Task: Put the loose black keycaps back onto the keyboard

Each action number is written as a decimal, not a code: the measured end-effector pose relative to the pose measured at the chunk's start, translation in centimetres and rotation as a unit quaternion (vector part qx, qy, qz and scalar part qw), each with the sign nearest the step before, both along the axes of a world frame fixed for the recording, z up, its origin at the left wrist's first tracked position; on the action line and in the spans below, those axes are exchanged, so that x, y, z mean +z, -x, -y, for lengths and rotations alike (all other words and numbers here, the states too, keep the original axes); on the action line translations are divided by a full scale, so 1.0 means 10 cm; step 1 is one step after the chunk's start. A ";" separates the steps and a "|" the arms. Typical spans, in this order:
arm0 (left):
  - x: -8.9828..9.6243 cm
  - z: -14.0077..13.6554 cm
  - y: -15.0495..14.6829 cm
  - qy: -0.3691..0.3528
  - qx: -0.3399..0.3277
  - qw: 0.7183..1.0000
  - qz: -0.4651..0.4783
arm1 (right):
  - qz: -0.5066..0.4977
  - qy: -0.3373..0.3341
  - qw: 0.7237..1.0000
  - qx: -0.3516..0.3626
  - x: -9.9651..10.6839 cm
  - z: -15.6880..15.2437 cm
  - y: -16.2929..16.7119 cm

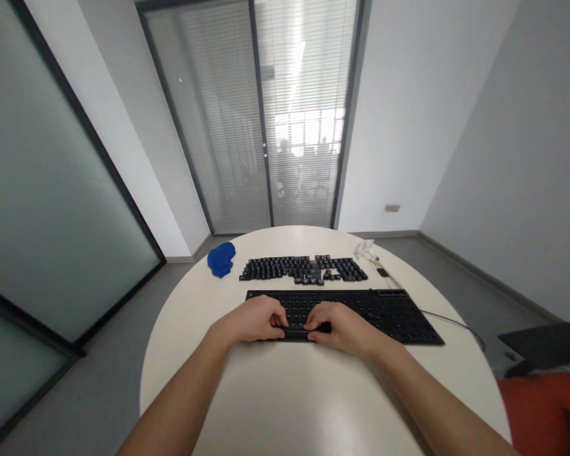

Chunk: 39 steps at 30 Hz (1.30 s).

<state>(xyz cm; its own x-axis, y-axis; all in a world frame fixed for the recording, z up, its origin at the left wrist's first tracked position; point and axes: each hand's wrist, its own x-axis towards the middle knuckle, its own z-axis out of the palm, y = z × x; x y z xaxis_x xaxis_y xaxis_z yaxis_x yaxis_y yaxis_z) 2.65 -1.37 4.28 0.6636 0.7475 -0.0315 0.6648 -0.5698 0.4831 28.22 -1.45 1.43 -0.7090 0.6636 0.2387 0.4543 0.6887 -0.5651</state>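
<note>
A black keyboard [389, 313] lies on the table with its keycaps off, so the bare key positions show. At its front edge, both hands pinch a long black space bar [295, 330] between thumb and fingers. My left hand [256, 318] closes on the bar's left end, and my right hand [339, 326] on its right end. The bar is at the keyboard's front row; whether it is seated there I cannot tell. Behind the keyboard, loose black keycaps [275, 267] are laid out in rows, with a few set apart in front of them.
The round white table [266, 399] also bears a blue cloth-like item [221, 259] at the back left. A crumpled white tissue or bag [365, 249] lies at the back right, near a thin tool. A cable [451, 318] runs off rightward. A red chair [541, 405] stands at the right.
</note>
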 end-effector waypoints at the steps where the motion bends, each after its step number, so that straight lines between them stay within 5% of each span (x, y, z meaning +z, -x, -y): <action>1: 0.00 0.00 0.00 0.002 0.002 1.000 -0.004 | 0.002 0.001 1.000 0.000 0.00 0.00 0.00; 12: 0.01 0.02 -0.05 0.071 0.067 0.995 -0.028 | 0.039 0.003 0.999 -0.031 0.03 0.01 0.05; 20: -0.04 -0.01 -0.03 0.062 0.047 0.997 -0.020 | 0.040 -0.009 0.998 -0.038 0.00 0.02 0.02; 26: -0.06 0.01 -0.07 0.007 0.035 0.999 -0.013 | 0.033 -0.021 0.999 -0.025 -0.02 0.01 -0.02; 34: -0.26 -0.10 -0.17 -0.194 0.066 0.976 0.071 | 0.002 -0.052 0.998 -0.018 0.01 -0.02 -0.10; 39: -0.45 -0.18 -0.13 -0.201 0.051 0.975 0.084 | -0.052 -0.086 0.993 -0.064 -0.04 -0.13 -0.19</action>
